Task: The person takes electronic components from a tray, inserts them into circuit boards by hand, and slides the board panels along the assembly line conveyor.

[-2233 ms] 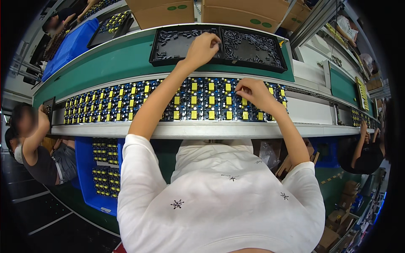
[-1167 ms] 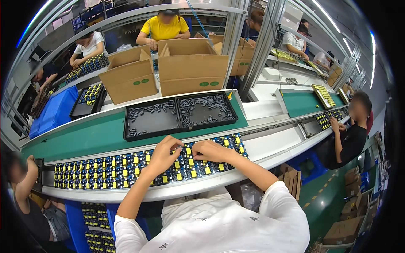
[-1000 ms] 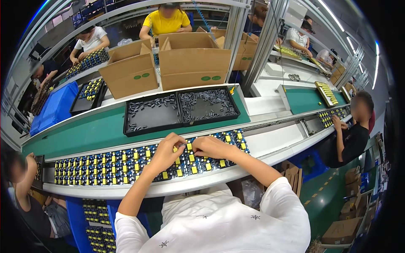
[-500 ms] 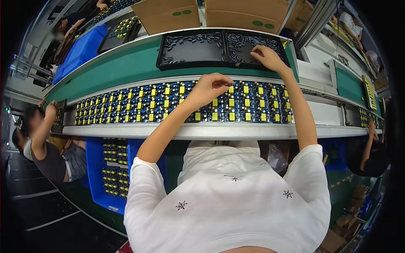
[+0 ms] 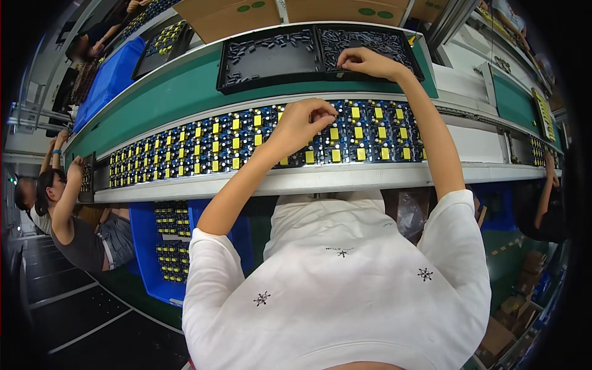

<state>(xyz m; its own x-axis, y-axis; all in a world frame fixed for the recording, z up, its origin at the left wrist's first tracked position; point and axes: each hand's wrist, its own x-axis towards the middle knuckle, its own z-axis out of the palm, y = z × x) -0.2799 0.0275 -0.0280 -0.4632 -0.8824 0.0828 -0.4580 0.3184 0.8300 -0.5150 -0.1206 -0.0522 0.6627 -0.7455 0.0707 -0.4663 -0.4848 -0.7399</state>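
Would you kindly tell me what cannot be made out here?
Head view:
Left hand: any part in its grip is too small to tell.
Right hand: whether it pinches one of the dark parts is too small to tell.
Circuit boards: some hidden by the left hand.
Cardboard box: top cut off by the upper edge.

Both arms (image 5: 430, 132) forward, left hand (image 5: 298, 123) nearer, right hand (image 5: 374, 63) farther out, fingers (image 5: 352, 55) curled.

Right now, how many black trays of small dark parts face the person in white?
2, side by side on the green surface: the left tray, more thinly filled, and the right tray, with the right hand over it. None looks hidden.
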